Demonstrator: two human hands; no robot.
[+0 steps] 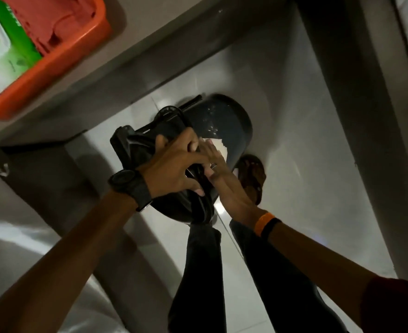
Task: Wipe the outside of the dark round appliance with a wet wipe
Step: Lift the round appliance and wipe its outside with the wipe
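The dark round appliance (224,123) stands on the white tiled floor below a counter, its black top part (147,140) towards me. My left hand (174,164), with a black watch on the wrist, grips that top part. My right hand (218,174) lies flat against the appliance's side and presses a white wet wipe (218,146) onto it. An orange and black band circles the right wrist.
An orange tray (61,58) with a green wipe pack (1,44) sits on the grey counter (131,66) at top left. My dark trouser legs (203,272) and a sandalled foot (253,176) stand next to the appliance. A wall or door frame (337,116) runs down the right.
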